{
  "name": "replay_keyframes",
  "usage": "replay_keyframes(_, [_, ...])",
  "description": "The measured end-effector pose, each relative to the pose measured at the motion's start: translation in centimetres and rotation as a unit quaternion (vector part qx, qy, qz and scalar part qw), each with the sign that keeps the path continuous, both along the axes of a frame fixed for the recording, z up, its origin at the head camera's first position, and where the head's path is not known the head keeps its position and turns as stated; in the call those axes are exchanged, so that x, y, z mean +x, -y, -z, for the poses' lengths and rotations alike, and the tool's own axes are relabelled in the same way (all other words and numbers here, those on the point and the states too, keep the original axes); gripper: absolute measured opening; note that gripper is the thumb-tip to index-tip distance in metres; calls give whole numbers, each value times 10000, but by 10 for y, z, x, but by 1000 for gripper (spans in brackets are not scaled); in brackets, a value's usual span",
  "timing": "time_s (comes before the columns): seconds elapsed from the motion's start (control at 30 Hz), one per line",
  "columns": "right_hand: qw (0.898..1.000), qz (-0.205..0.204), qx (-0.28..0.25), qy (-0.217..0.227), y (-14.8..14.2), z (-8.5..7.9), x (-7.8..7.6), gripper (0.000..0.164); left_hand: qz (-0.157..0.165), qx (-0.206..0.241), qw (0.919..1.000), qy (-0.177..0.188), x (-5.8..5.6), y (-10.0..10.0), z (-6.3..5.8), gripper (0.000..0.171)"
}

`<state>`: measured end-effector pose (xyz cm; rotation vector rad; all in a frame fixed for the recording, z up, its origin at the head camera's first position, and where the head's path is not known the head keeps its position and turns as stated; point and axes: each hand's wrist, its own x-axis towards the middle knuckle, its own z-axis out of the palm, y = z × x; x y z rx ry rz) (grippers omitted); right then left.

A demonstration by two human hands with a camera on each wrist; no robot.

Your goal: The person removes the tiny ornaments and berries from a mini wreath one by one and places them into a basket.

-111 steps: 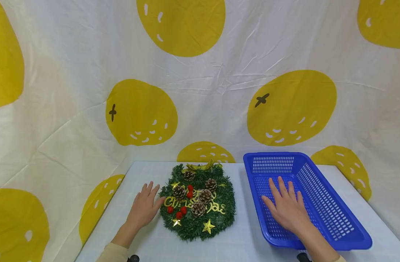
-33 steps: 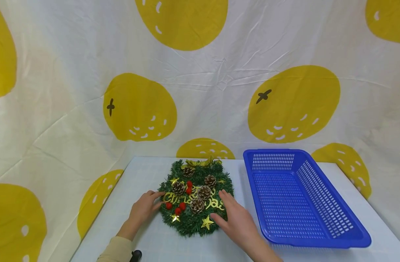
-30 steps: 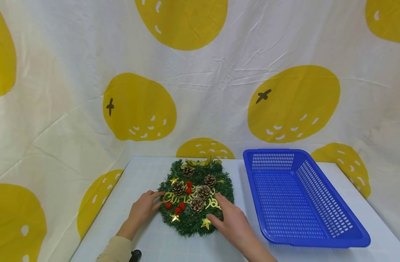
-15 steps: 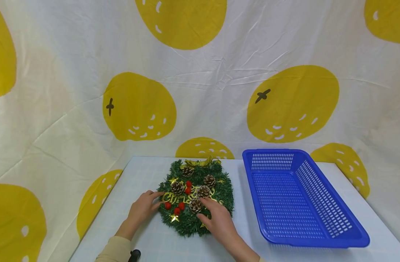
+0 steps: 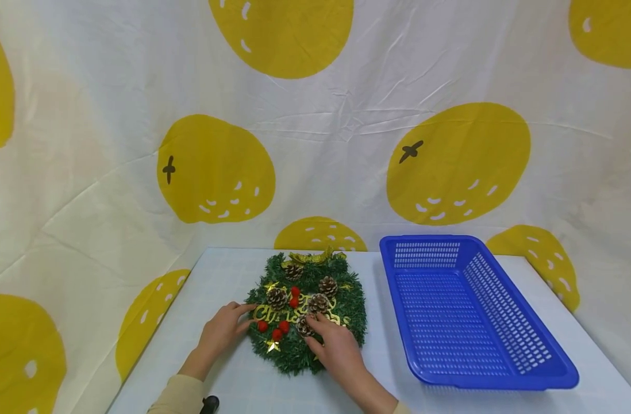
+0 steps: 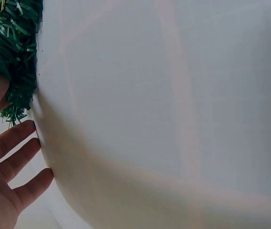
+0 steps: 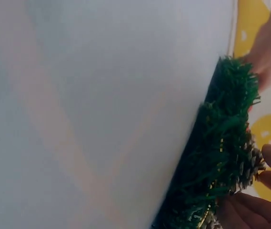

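Observation:
A green Christmas wreath (image 5: 346,339) lies on the white table, carrying pine cones (image 5: 327,286), red berries (image 5: 284,327), gold stars (image 5: 272,346) and gold lettering. My left hand (image 5: 221,330) holds its left edge between thumb and index finger; in the left wrist view the other fingers spread beside the tabletop. Over the lower middle, my right hand (image 5: 338,348) pinches the lowest pine cone (image 5: 303,326), which the fingertips partly cover. The right wrist view shows that pine cone (image 7: 250,164) between thumb and fingers, close against the garland. Part of the lettering is hidden under my right hand.
A blue perforated plastic basket (image 5: 416,368) stands to the right of the wreath, with nothing in it. A white curtain (image 5: 341,172) printed with yellow fruit hangs behind and beside the table (image 5: 227,276).
My right hand has left the basket, come over the wreath, and moved left onto the lowest pine cone, pinching it. My left hand has moved from lying spread beside the wreath to holding its edge.

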<state>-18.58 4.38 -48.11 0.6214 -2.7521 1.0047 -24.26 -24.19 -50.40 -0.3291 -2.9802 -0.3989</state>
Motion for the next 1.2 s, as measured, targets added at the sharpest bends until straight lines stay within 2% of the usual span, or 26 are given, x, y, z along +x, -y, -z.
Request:
replay_keyframes(0.47, [9973,60,307,-666,7,5,-1,36,53,56,9999,-75,4,0,-3,36])
replay_keyframes(0.83, [9889,227,493,-1380,14,8,-4,26,70,31,9999,-91,3,0,-2,36])
replay_keyframes(1.03, [9876,251,403,-1496,12,5,-3,24,13,8,10000,-9,2,0,-3,36])
replay_keyframes(1.2, [9913,283,53,-1286,8,0,-1,24,15,48,10000,7,2,0,-4,36])
